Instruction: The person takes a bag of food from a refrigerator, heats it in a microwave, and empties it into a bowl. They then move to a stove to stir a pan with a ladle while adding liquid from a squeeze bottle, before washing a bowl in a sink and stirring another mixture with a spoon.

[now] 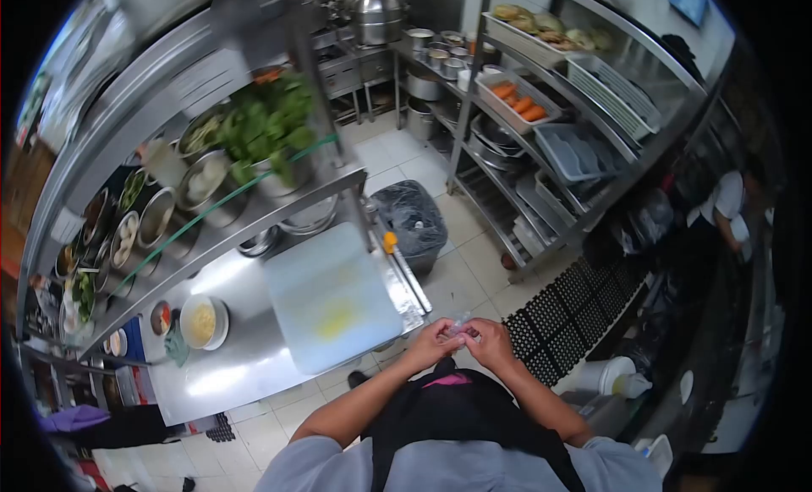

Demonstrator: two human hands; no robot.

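My left hand (433,344) and my right hand (491,343) meet in front of my apron, thumbs and fingers pinched together. Between them is a small piece of crumpled clear plastic (459,319), gripped from both sides; its lower part is hidden by the fingers. To the left of my hands, a white cutting board (334,280) with a yellow stain lies on the steel table (228,357). Farther left stands a white bowl (222,313) of chopped pale yellow food.
Leafy greens (266,124) and steel pots fill the shelf above the table. Ahead is a bin (410,221) lined with dark plastic. A steel rack (516,213) with trays, one with carrots (518,101), stands ahead right. Black matting (575,314) covers the floor; a person (729,208) is far right.
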